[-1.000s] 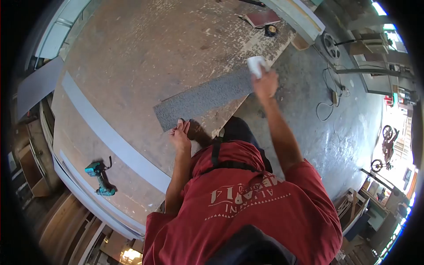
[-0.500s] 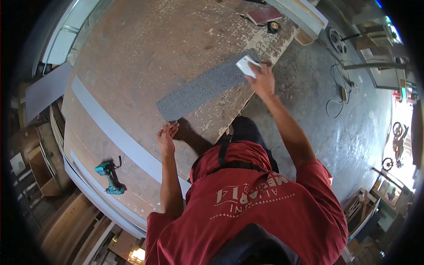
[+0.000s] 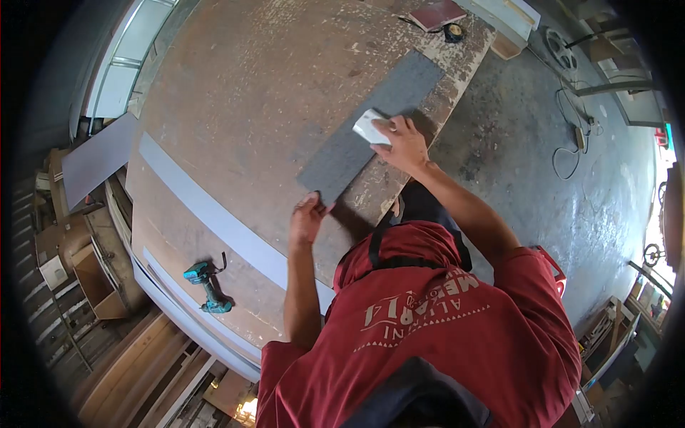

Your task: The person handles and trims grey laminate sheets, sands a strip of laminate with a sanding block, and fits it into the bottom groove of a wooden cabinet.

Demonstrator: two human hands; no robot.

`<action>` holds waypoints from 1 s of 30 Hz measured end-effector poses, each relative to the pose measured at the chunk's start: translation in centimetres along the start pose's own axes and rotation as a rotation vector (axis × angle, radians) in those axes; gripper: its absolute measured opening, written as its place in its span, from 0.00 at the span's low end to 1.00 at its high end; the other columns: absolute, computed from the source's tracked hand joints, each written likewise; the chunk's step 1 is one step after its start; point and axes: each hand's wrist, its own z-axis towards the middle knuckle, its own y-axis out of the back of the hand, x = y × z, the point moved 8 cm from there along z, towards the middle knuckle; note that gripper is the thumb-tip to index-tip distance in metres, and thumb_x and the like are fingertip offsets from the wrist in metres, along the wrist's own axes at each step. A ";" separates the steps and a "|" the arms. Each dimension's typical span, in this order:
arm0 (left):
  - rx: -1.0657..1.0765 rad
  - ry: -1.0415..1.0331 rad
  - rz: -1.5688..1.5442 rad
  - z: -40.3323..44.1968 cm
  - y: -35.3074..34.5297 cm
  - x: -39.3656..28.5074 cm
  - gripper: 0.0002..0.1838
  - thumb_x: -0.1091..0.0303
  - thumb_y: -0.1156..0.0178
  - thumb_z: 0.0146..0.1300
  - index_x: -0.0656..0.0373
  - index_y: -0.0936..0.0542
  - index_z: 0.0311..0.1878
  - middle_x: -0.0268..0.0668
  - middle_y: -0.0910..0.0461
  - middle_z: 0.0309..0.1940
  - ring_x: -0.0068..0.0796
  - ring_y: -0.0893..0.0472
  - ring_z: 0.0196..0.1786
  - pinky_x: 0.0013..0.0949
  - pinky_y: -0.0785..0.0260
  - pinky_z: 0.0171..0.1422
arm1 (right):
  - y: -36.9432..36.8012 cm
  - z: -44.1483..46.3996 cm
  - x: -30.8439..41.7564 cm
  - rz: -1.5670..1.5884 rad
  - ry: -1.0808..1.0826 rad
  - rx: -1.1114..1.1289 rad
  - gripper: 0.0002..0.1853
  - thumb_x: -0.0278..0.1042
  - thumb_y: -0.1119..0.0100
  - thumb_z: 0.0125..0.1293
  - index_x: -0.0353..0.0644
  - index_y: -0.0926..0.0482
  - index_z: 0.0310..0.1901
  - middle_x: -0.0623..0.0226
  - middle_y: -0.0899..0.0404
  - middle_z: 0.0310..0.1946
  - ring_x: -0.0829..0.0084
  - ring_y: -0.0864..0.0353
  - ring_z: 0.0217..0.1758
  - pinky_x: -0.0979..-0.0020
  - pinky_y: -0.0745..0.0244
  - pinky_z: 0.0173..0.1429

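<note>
The grey strip's (image 3: 401,89) long axis runs 7:30 to 1:30; the right hand's (image 3: 405,148) fingers grip a white block (image 3: 367,127) over it. The left hand's (image 3: 307,220) fingers meet its 7:30 end; cannot tell if pinching.

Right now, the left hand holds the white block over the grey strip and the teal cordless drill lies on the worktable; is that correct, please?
Almost: the head view shows the right hand, not the left, holding the white block over the grey strip. The teal cordless drill lies on the worktable.

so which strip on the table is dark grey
The grey strip under the white block in the right hand; the pale strips lie near the teal drill.
</note>
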 end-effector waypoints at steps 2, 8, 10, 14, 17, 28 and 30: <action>0.089 -0.057 -0.113 1.0 -4.0 1.3 0.05 0.71 0.43 0.69 0.58 0.19 0.43 0.32 0.17 0.38 0.29 0.17 0.44 0.49 0.23 0.61 | 0.4 -1.3 1.7 0.010 -0.055 -0.048 0.31 0.52 0.30 0.57 0.60 0.23 0.64 0.60 0.28 0.54 0.56 0.24 0.52 0.59 0.18 0.49; -0.133 -0.031 -0.033 2.0 -8.2 0.1 0.09 0.69 0.46 0.72 0.57 0.21 0.50 0.36 0.17 0.48 0.31 0.17 0.49 0.43 0.24 0.60 | 4.3 -5.2 11.2 0.248 0.280 -0.068 0.34 0.53 0.28 0.54 0.59 0.24 0.63 0.59 0.28 0.52 0.51 0.23 0.52 0.56 0.18 0.47; -0.012 -0.222 0.014 1.3 -7.5 -2.2 0.09 0.68 0.47 0.73 0.58 0.21 0.50 0.37 0.17 0.49 0.31 0.17 0.53 0.43 0.25 0.62 | 4.4 -3.3 7.1 0.189 0.057 -0.135 0.32 0.51 0.28 0.55 0.57 0.23 0.62 0.58 0.27 0.51 0.51 0.23 0.51 0.57 0.19 0.47; -0.108 -0.468 -0.009 -2.3 -6.6 -9.1 0.05 0.67 0.43 0.73 0.56 0.21 0.43 0.33 0.16 0.42 0.29 0.16 0.46 0.41 0.25 0.61 | 3.9 0.8 -2.5 0.114 -0.181 -0.278 0.30 0.53 0.31 0.58 0.53 0.23 0.61 0.55 0.26 0.48 0.51 0.22 0.50 0.54 0.19 0.47; -0.198 -0.556 0.009 -4.8 -9.4 -12.8 0.04 0.68 0.43 0.73 0.55 0.21 0.40 0.30 0.17 0.39 0.26 0.17 0.41 0.37 0.24 0.57 | 2.3 2.6 -3.6 0.056 -0.309 0.088 0.38 0.51 0.28 0.56 0.51 0.30 0.68 0.51 0.30 0.61 0.46 0.27 0.60 0.50 0.26 0.59; 0.227 -0.572 0.081 -12.7 -23.5 -16.7 0.11 0.65 0.43 0.72 0.64 0.21 0.47 0.37 0.17 0.38 0.29 0.17 0.43 0.36 0.25 0.55 | 25.7 3.4 9.7 -0.067 0.490 -0.755 0.34 0.18 0.36 0.44 0.49 0.24 0.58 0.59 0.24 0.62 0.48 0.31 0.68 0.46 0.41 0.69; 0.379 -0.577 0.030 -12.4 -24.9 -17.0 0.15 0.65 0.43 0.72 0.67 0.22 0.53 0.40 0.16 0.42 0.33 0.16 0.47 0.38 0.26 0.58 | 27.7 2.4 8.9 -0.032 0.334 -0.599 0.21 0.17 0.38 0.54 0.45 0.20 0.51 0.61 0.17 0.48 0.64 0.20 0.53 0.59 0.33 0.63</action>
